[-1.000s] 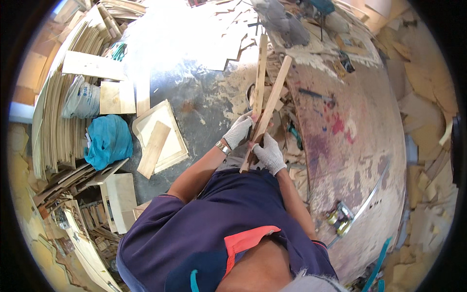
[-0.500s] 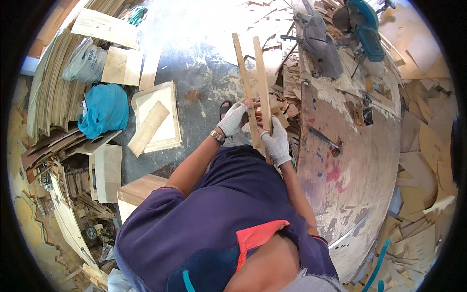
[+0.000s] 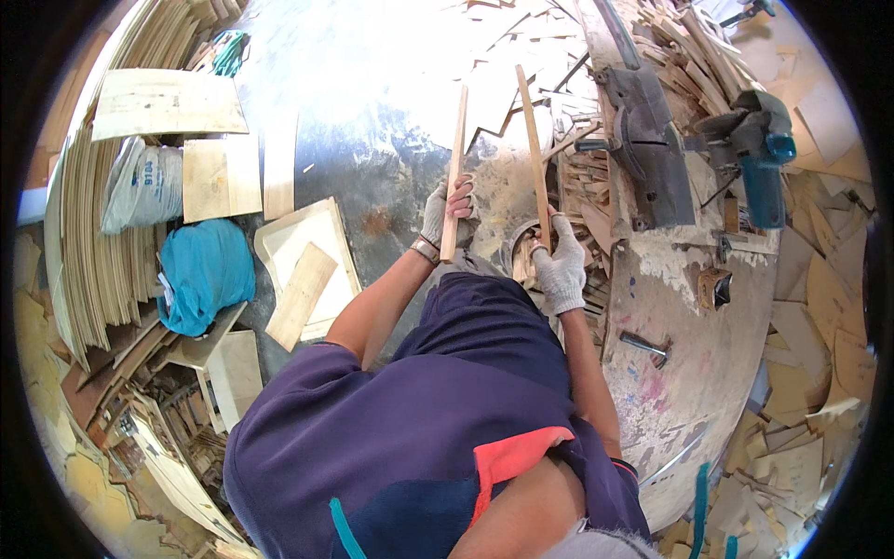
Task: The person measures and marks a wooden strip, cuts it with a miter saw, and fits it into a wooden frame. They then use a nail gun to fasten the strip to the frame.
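Note:
In a white knit glove with bare fingertips, my left hand [image 3: 449,211] is closed round a long wooden strip [image 3: 458,149] near its lower end. My right hand [image 3: 563,261], gloved the same way, grips a second wooden strip [image 3: 533,135] at its near end. Both strips point away from me, side by side and apart, the right one leaning a little to the left at its far end. Below my right hand, pieces of wood show partly hidden in a round container [image 3: 515,244] by my knees.
To the right runs a worn workbench [image 3: 670,307] bearing a hammer [image 3: 646,347] and a teal-and-dark power saw [image 3: 764,168]. On the left stand stacked boards [image 3: 79,214], a blue bag [image 3: 207,270] and a pale panel [image 3: 345,252]. Wood scraps litter the floor beyond.
The two strips have moved farther apart, each in its own hand. My left hand has turned, its fingers now showing round its strip. The view has shifted, and the bench things appear lower.

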`<act>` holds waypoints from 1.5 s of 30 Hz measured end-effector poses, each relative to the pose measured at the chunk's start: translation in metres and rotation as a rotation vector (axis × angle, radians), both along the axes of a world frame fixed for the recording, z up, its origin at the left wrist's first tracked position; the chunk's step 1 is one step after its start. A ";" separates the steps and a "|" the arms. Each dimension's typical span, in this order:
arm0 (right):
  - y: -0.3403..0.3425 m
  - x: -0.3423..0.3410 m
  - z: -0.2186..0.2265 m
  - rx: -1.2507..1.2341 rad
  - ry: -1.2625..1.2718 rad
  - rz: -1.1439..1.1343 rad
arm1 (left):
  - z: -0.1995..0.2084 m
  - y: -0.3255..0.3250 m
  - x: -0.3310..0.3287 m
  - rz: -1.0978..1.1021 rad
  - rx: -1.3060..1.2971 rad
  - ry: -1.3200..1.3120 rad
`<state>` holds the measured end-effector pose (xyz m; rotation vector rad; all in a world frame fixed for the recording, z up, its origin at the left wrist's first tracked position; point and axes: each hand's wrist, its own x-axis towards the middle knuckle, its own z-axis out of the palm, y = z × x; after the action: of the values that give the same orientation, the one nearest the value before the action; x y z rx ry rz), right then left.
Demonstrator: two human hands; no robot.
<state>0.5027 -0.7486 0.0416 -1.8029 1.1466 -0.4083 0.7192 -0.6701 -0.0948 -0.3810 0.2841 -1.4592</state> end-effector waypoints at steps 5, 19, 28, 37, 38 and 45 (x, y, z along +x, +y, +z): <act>-0.026 0.046 0.002 -0.226 0.062 -0.021 | -0.013 -0.021 0.042 0.014 -0.082 0.034; -0.059 0.102 -0.033 0.360 -0.201 -0.312 | -0.005 -0.038 0.086 -0.255 0.467 -0.464; -0.275 0.137 0.053 0.178 -1.050 -0.697 | -0.016 -0.047 0.131 -0.238 0.404 -0.668; -0.196 0.121 -0.010 0.365 -0.705 -0.521 | -0.015 -0.039 0.121 -0.271 0.428 -0.724; -0.173 0.111 -0.022 0.420 -0.655 -0.557 | -0.017 -0.036 0.116 -0.309 0.450 -0.732; -0.074 0.023 -0.085 0.554 -0.590 -0.821 | -0.008 -0.041 0.087 -0.477 0.697 -1.530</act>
<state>0.5259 -0.8223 -0.0434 -0.6050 1.3425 -0.9143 0.8063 -0.7108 -0.1029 1.4246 -0.3995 -1.5999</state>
